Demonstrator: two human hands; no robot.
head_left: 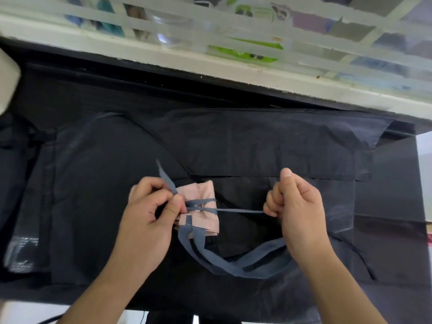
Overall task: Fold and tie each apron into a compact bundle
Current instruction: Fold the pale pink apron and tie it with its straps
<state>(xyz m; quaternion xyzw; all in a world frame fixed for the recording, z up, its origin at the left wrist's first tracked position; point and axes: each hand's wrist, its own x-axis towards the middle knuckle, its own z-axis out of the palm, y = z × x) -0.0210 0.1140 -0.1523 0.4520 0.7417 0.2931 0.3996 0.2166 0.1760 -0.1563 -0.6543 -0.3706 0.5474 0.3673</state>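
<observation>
Pinching the grey-blue strap [238, 210] taut across the folded pink apron bundle [201, 208] at lower centre of the frame, we grip one end in our left hand [152, 206] and the other in our right hand [297, 202]; black aprons [257, 141] cover the worktop [397, 160].

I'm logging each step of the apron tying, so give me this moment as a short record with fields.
bundle: pink folded apron, wrapped with blue-grey ties
left hand: pinches a tie at the bundle's left edge
right hand: grips the tie end, pulled taut to the right
loose loop: lies in front of the bundle
surface: dark cloth
knot: not visibly finished
</observation>
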